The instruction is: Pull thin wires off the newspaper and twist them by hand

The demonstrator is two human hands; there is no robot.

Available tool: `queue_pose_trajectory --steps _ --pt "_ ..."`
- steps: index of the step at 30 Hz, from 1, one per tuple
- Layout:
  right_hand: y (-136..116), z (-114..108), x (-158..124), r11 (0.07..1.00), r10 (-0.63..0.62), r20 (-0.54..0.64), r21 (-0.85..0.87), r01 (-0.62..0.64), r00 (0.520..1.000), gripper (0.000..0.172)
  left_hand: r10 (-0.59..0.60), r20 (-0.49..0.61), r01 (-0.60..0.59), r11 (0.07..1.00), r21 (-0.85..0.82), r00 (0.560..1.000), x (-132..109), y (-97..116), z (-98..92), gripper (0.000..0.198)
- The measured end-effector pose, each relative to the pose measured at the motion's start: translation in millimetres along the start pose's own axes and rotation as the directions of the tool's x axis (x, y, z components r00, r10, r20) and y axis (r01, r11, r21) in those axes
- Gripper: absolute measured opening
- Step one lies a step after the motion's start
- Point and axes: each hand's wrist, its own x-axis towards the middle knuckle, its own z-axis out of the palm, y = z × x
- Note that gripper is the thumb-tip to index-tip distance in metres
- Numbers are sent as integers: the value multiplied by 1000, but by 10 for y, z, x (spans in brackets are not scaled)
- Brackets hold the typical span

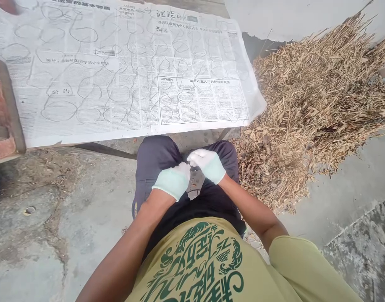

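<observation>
Both hands wear white gloves with pale mint cuffs and are close together over my lap, between the knees of my dark trousers (156,157). My left hand (176,178) is closed, its fingers curled toward the other hand. Slightly higher and to the right, my right hand (205,161) is closed too, fingers bent down and inward. The fingertips nearly meet, and whatever they may hold is too small or hidden to make out. Just beyond my knees lies the near edge of newspaper sheets (123,96) marked with many hand-drawn loops.
The newspaper covers a low table. A heap of dry straw-like stalks (308,105) spreads on the right. At the left edge stands a wooden piece with reddish panels (5,111). The floor is cracked concrete (88,209), with a small ring-like object (30,210) on it.
</observation>
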Motion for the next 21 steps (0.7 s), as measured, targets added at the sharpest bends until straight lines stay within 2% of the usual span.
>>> queue_pose_trajectory --steps 4,8,14,21 --pt "18 34 9 1000 -3 -47 -20 3 999 21 14 0 -14 1000 -15 1000 30 42 31 37" --pt "-6 -20 20 994 111 32 1 -111 993 23 48 13 -47 998 -46 999 39 -47 23 30" --pt "-25 -39 -39 985 114 102 116 -126 988 20 -100 -52 95 991 -97 994 58 -76 82 49" --pt "50 98 -73 969 110 92 212 -127 990 26 -141 -113 119 976 -182 984 77 7 134 37"
